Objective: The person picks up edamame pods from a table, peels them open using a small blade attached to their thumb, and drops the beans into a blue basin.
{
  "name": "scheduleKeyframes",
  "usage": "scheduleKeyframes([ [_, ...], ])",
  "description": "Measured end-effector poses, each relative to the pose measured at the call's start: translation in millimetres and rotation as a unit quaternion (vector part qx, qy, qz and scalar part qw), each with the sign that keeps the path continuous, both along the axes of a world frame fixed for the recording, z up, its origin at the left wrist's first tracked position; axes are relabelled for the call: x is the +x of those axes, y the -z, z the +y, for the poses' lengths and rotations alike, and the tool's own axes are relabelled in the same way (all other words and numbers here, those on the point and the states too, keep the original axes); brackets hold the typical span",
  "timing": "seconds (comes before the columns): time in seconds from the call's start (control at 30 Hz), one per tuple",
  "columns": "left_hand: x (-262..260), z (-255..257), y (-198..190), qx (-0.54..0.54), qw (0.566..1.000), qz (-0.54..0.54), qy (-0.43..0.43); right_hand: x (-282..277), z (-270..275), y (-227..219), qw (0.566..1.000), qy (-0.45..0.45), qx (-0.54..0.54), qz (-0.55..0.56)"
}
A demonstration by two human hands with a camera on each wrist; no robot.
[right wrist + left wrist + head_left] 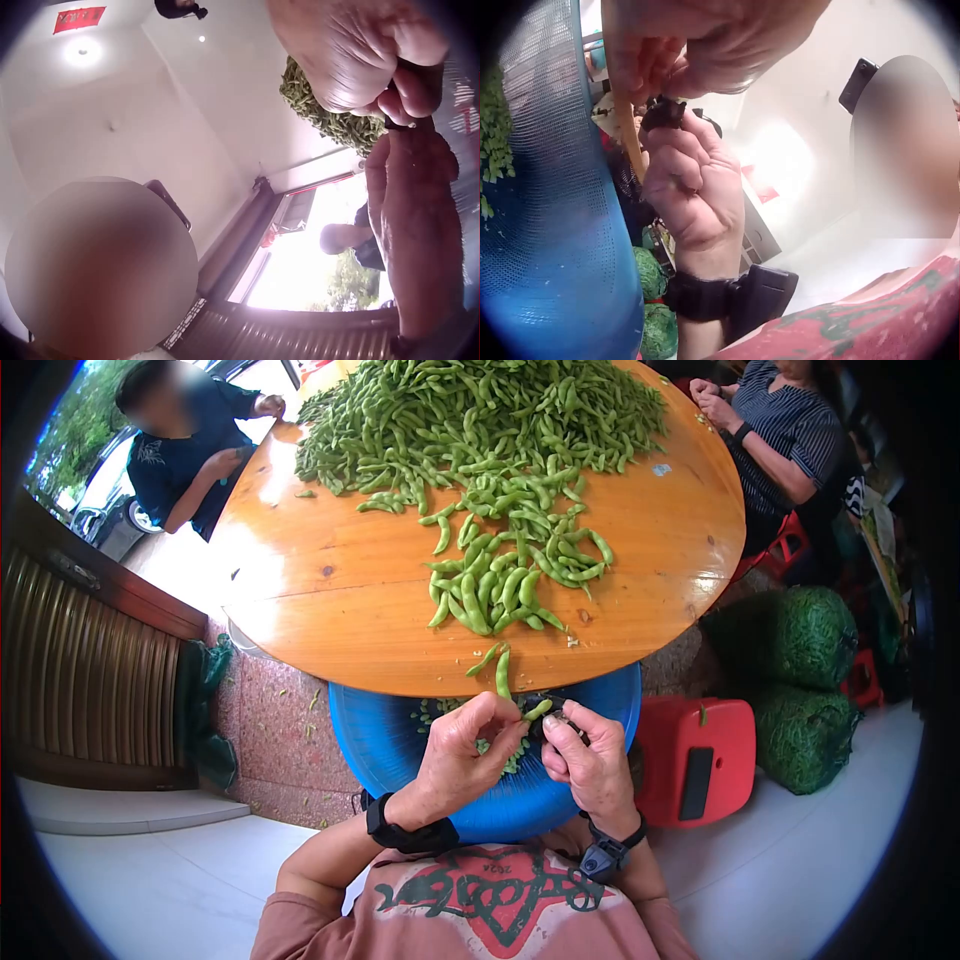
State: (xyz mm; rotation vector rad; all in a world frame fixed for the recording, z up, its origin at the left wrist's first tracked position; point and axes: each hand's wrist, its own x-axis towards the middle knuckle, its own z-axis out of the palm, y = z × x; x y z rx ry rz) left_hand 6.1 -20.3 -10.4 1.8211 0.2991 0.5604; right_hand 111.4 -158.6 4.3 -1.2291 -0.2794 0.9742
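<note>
On the varnished wooden table point(330, 595), a heap of green soybean pods point(480, 410) lies at twelve o'clock from the hands. Below its near edge sits a blue basket point(370, 735) with shelled beans inside; a red plastic stool point(735, 760) stands at three o'clock, a ribbed shutter point(90, 670) at nine. Over the basket, the left hand point(460, 748) pinches one pod point(540, 709); the right hand point(597, 765), fingers curled, grips a small black object point(664, 114) just beside it.

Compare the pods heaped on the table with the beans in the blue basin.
Shape: the pods are long and curved, the beans small and rounded.
Place: the pods are piled high on the table; the beans lie inside the blue basin.
Both are green.
</note>
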Motion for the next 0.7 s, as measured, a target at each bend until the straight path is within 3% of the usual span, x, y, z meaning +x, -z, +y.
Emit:
scheduleKeyframes([
  [0.13,-3.9,-0.4,-1.5,0.121,0.992,-0.024,0.012,0.1,0.3,-0.4,0.997,-0.001,0.002,-0.076],
  [0.17,-7.6,0.3,3.1,-0.056,0.997,-0.005,0.057,2.9,-1.1,-2.0,0.997,-0.001,0.003,-0.075],
  [0.2,-9.8,1.4,4.4,-0.231,0.968,0.014,0.100,8.0,-4.4,-3.8,0.998,-0.027,0.039,0.044],
  [0.23,-9.8,3.7,4.8,-0.231,0.967,0.015,0.101,11.7,-7.6,-4.2,0.983,-0.053,0.074,0.163],
  [0.27,-8.5,6.2,4.2,-0.440,0.882,0.003,0.169,13.1,-10.4,-3.5,0.983,-0.051,0.073,0.163],
  [0.3,-8.6,8.5,3.4,-0.625,0.747,-0.009,0.227,14.0,-12.2,-3.2,0.978,-0.080,0.081,0.176],
  [0.37,-8.8,11.6,8.7,-0.621,0.737,0.001,0.268,16.2,-14.8,-2.1,0.972,-0.110,0.089,0.188],
  [0.43,-6.7,8.7,9.3,-0.519,0.825,0.055,0.219,15.7,-18.8,2.0,0.995,-0.103,-0.018,-0.002],
  [0.47,-5.6,9.1,6.8,-0.442,0.868,0.075,0.215,13.2,-17.6,2.1,0.994,-0.103,-0.019,-0.001],
  [0.5,-4.9,8.7,8.7,-0.443,0.867,0.075,0.213,9.2,-14.7,1.5,0.972,-0.097,-0.034,-0.210],
  [0.53,-3.6,7.8,13.0,-0.349,0.909,0.125,0.189,6.3,-12.8,1.2,0.907,-0.088,-0.048,-0.410],
  [0.6,1.1,3.8,-1.3,-0.196,0.954,0.183,0.132,5.0,-11.2,-2.2,0.915,-0.083,-0.064,-0.390],
  [0.63,1.9,4.9,-9.0,-0.197,0.954,0.183,0.132,4.9,-11.1,-2.9,0.922,-0.076,-0.080,-0.370],
  [0.7,0.7,7.0,-15.8,0.041,0.965,0.212,0.147,5.0,-13.0,5.3,0.919,-0.071,-0.082,-0.378],
])
